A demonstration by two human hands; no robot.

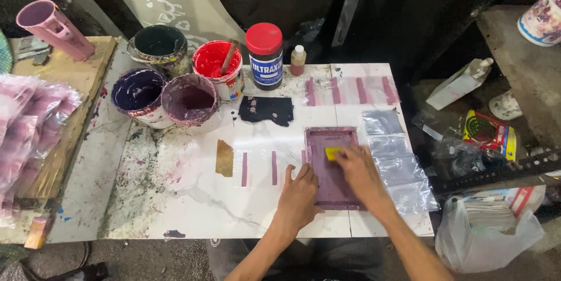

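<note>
A small purple-stained printing frame lies flat on the white table. My right hand rests on the frame, fingers pressing a small yellow squeegee against its mesh. My left hand lies flat on the frame's left edge and holds nothing. Clear plastic bags lie in a row along the frame's right side.
Paint tubs stand at the back left: dark green, red with a stick, dark purple, maroon. A red-lidded jar, small bottle, dark rag. Pink bag stack at left. Clutter at right.
</note>
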